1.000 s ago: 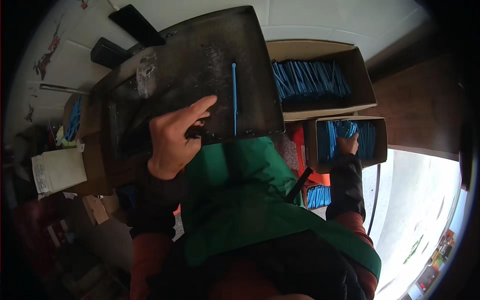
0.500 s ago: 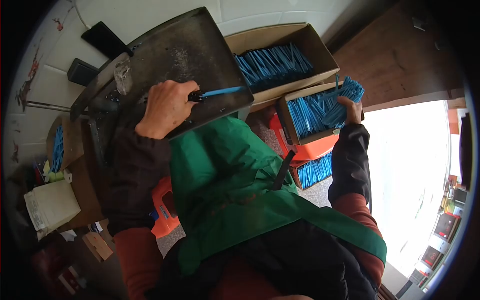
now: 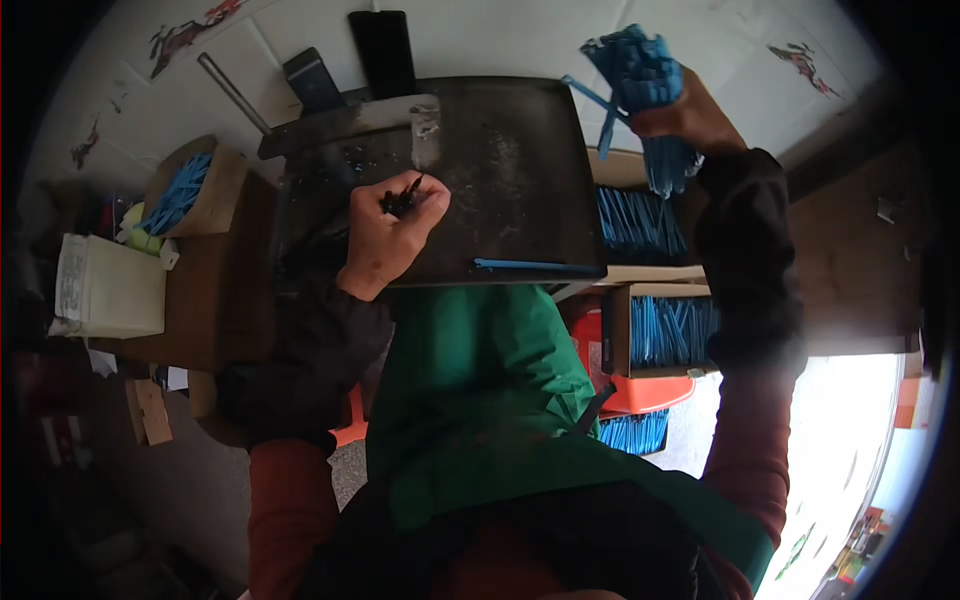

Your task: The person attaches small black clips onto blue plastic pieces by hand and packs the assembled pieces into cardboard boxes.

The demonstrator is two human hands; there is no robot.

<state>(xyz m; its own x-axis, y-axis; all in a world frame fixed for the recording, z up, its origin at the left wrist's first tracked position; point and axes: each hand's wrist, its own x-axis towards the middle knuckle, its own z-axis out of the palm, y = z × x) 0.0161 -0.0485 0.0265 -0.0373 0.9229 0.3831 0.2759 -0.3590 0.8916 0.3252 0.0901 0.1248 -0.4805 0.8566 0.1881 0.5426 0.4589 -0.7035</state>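
My left hand [image 3: 385,235] is closed around several small black pieces [image 3: 402,203], whose kind I cannot make out, just above the dark work surface [image 3: 510,180]. My right hand [image 3: 692,118] grips a thick bundle of thin blue sticks [image 3: 640,78], raised beyond the surface's right edge, over an open cardboard box. A few of the sticks poke out sideways from the bundle. One single blue stick [image 3: 535,266] lies along the front edge of the surface, apart from both hands.
Blue sticks fill an upper box [image 3: 650,272], a middle box [image 3: 672,290] and a lower box [image 3: 635,434] at right. At left stand another box [image 3: 222,205] of sticks and a white container [image 3: 118,285]. A black phone-like object [image 3: 382,52] leans on the wall.
My right hand has lifted the bundle up from the middle box. The blue stick that reached to my left hand now lies apart from it. The camera view has turned.
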